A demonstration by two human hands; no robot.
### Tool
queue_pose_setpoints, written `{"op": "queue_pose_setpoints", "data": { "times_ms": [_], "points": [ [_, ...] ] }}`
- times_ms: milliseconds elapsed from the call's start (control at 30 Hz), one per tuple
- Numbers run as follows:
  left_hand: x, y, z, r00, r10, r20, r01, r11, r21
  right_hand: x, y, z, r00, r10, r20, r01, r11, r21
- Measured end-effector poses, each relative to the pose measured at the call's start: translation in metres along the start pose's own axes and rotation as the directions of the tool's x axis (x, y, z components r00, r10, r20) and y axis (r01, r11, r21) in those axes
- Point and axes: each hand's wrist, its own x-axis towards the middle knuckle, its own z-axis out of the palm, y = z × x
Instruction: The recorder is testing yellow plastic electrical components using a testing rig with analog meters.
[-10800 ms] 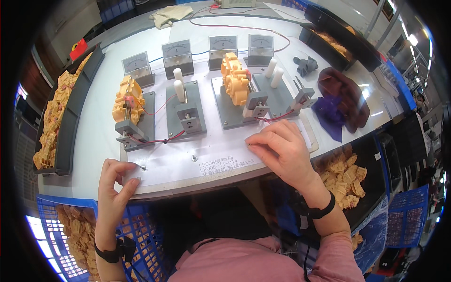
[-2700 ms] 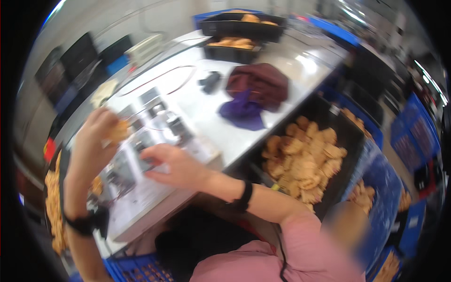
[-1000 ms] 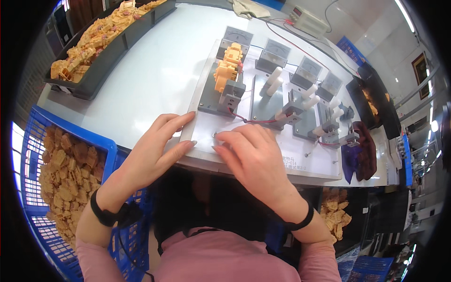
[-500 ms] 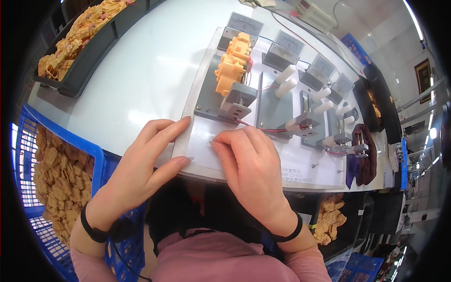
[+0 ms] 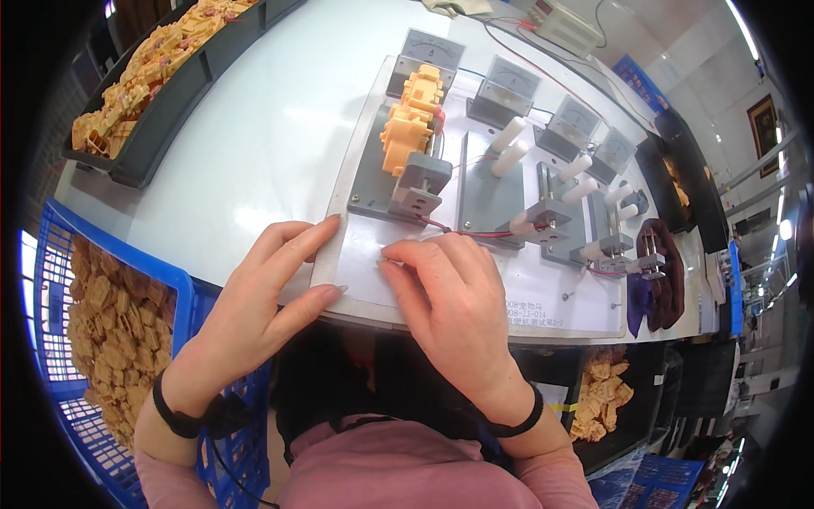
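My left hand rests at the near left corner of a white test board, its thumb and fingers apart, holding nothing. Close to it, my right hand is curled over the board's front part, thumb and index tips nearly together and nothing visible in them. Beyond both hands, an orange plastic gearbox-like part sits on the leftmost grey fixture, touched by neither hand. Red and black wires run from a grey clamp block past my right fingers.
Several panel meters line the board's far side, with white posts before them. A black tray of orange parts stands at the far left. A blue basket of parts is at left; another black bin is below right.
The view has shifted slightly, so the board and fixtures appear a little further left. Both hands keep nearly the same pose and place on the board.
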Motion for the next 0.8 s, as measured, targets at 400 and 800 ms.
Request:
{"op": "queue_pose_setpoints", "data": {
  "times_ms": [400,800],
  "points": [
    [0.0002,-0.0002,0.0013,1.0,-0.008,0.006,0.008,1.0,-0.01,-0.0013,0.0008,-0.0004,1.0,-0.002,-0.001,0.002,1.0,-0.009],
    [0.0004,0.0003,0.0007,1.0,0.005,0.0,-0.005,1.0,0.0,-0.0009,-0.0006,-0.0036,1.0,0.021,0.022,-0.022,1.0,0.023]
  ]
}}
